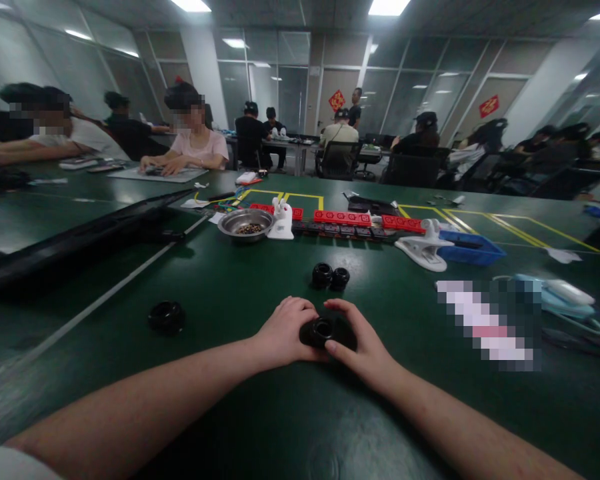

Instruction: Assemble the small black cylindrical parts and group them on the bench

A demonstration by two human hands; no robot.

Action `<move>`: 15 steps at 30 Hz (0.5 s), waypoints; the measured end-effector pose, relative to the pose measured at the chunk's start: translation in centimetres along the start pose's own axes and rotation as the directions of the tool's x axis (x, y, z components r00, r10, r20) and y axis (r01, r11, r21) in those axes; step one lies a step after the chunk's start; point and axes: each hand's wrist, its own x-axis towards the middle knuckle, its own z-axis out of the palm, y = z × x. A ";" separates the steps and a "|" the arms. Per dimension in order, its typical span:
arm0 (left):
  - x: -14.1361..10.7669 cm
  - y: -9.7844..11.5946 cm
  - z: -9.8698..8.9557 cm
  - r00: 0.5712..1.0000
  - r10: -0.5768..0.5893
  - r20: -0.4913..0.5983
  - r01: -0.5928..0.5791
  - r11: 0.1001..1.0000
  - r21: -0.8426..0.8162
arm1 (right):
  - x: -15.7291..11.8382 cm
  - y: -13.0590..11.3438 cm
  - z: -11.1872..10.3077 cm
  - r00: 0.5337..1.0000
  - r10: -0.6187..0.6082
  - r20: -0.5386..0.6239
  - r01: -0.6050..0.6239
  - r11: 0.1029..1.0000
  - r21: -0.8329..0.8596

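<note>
A black ring-shaped part [322, 329] with a round opening on top is between my hands, low over the green table [260, 420]. My left hand [289, 328] is wrapped round its left side. On the other side my right hand [363, 340] curves with thumb and forefinger apart; the thumb tip is at the part's right edge, and the remaining fingers are in shadow. Just beyond my hands stand two similar black parts, a left one [322, 275] and a right one [340, 278], side by side. Another black part [166, 315] lies to the left.
Farther back are a metal bowl [245, 225] of small pieces, white clamps [425, 248], red strips [343, 219] and a blue tray [473, 248]. A long black panel [80, 233] lies left; a light blue item [555, 297] lies right. Several people sit beyond.
</note>
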 end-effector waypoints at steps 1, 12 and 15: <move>0.0 0.1 0.0 1.000 -0.001 -0.003 0.001 1.000 0.000 | 0.0 -0.1 0.1 1.000 0.010 -0.023 -0.011 1.000 -0.026; -0.1 0.2 -0.2 1.000 -0.014 0.018 0.014 1.000 0.011 | 0.0 -0.6 0.1 0.994 -0.105 0.017 0.106 0.980 -0.169; -0.1 0.3 -0.3 0.999 -0.013 0.034 0.013 1.000 0.005 | 0.0 -0.5 0.4 0.998 -0.062 -0.016 0.058 0.978 -0.200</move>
